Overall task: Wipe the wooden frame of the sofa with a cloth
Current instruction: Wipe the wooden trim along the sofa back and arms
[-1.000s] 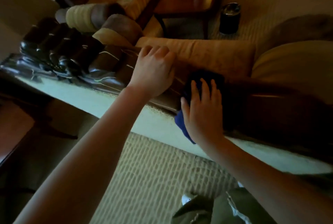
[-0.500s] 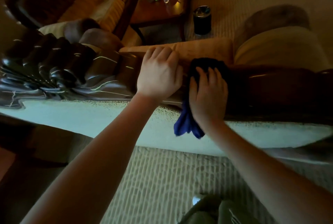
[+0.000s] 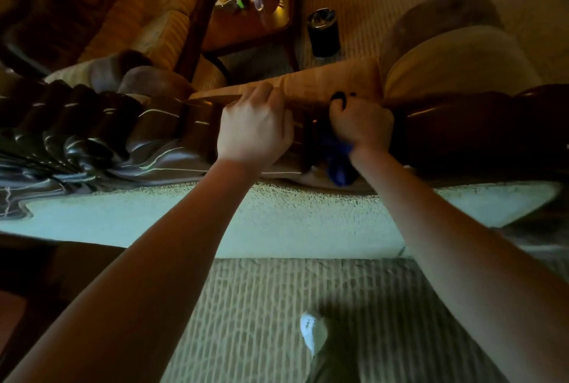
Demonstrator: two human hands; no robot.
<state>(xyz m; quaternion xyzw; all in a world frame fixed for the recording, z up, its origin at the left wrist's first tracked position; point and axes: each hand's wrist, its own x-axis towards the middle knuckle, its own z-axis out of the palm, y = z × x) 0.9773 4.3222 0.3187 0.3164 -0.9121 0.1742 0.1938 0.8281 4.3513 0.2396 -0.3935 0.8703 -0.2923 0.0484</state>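
Since half a second before, my right hand [image 3: 361, 125] had gone from lying flat over the cloth [image 3: 338, 164] to a clenched grip bunching it, fingers curled over the top of the wooden frame [image 3: 154, 136], and my view had tipped further over the sofa back. That frame was dark, glossy wood running across in front of me, smooth under my hands and carved into rounded, ribbed scrolls toward the left, with thin bright highlights along its edges. The cloth was deep blue, a crumpled tail of it hanging below my right wrist against the frame's lower edge, a darker fold showing above my knuckles. My left hand [image 3: 254, 130] rested just beside the right, its fingers curled over the top rail, gripping it. Beyond the rail lay orange cushions [image 3: 332, 79]; below it ran the pale back panel [image 3: 277, 222] of the sofa, then ribbed carpet [image 3: 246, 321].
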